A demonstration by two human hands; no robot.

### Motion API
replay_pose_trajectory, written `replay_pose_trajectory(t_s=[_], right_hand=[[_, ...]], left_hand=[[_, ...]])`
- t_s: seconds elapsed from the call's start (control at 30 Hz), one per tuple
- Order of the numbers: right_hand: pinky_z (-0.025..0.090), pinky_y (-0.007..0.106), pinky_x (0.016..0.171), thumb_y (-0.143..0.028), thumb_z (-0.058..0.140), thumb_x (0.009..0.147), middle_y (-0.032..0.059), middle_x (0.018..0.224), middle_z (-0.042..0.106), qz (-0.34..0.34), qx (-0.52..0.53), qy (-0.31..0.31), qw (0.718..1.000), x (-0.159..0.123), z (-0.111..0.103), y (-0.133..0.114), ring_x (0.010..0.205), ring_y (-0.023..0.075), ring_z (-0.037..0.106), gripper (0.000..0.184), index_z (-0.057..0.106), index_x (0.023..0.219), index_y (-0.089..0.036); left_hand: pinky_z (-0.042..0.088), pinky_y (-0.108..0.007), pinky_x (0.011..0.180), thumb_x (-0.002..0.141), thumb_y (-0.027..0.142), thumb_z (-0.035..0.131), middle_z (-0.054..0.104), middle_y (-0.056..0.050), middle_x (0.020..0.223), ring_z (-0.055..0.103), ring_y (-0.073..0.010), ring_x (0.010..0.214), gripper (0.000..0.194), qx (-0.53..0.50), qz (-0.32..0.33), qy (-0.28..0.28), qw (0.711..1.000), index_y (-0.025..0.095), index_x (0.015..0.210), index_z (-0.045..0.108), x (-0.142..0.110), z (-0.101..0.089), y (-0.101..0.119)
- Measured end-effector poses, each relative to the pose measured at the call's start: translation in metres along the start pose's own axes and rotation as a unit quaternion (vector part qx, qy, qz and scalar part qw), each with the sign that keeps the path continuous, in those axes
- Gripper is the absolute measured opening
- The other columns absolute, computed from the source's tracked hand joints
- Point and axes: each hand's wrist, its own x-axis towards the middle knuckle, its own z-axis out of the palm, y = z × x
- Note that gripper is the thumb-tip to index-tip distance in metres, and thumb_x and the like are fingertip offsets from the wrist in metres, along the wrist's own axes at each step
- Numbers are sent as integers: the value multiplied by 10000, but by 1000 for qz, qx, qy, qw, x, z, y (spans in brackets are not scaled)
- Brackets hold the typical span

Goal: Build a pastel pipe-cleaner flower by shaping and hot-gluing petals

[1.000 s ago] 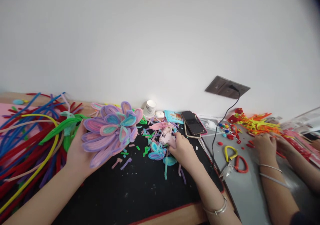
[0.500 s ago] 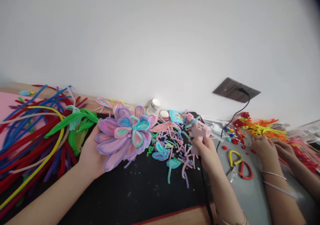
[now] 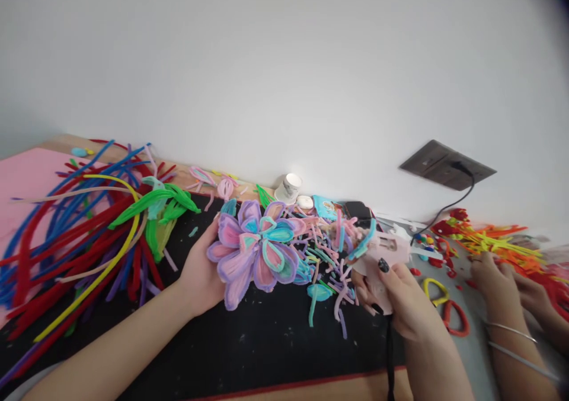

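My left hand (image 3: 202,276) is closed round the back of a large pipe-cleaner flower (image 3: 255,250) with purple, pink and blue petals, held just above the black mat (image 3: 249,341). My right hand (image 3: 400,297) grips a pink glue gun (image 3: 384,252) to the right of the flower, its nozzle pointing right. A blue pipe-cleaner scrap clings to the gun's back end. Its black cord runs down past my wrist. Short cut pipe-cleaner pieces (image 3: 326,252) lie scattered between the two hands.
A big heap of long red, blue, green and yellow pipe cleaners (image 3: 84,229) covers the left. A paper cup (image 3: 288,187) stands by the wall. Another person's hands (image 3: 502,279) work at the right beside orange pipe cleaners (image 3: 493,235). A wall socket (image 3: 447,165) holds a plug.
My right hand has lifted the glue gun off the mat and carried it right. The flower in my left hand now sits nearer the middle of the view, which has swung left.
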Motion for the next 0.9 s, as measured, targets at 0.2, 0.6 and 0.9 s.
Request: replay_pose_trajectory(t_s=[0.2, 0.6, 0.9], right_hand=[[343, 196, 368, -640, 670, 712, -17, 523, 496, 43, -44, -76, 995, 6, 26, -3, 392, 67, 367, 481, 588, 719, -167], [240, 187, 349, -732, 494, 767, -19, 454, 454, 54, -219, -77, 971, 27, 50, -2, 370, 52, 322, 597, 487, 549, -175], [253, 189, 342, -668, 481, 807, -25, 419, 438, 71, -313, -69, 944, 35, 52, -17, 341, 59, 348, 563, 509, 536, -174]], left_hand=[[537, -450, 857, 927, 480, 359, 746, -70, 799, 696, -282, 893, 478, 25, -13, 39, 999, 198, 764, 709, -1, 2, -5], [498, -448, 903, 915, 539, 343, 746, -71, 857, 690, -282, 915, 498, 2, -65, -1, 998, 206, 934, 713, 1, -6, -9], [480, -428, 932, 922, 518, 355, 746, -73, 867, 686, -270, 931, 486, 21, -56, -27, 998, 199, 867, 717, 2, -9, -11]])
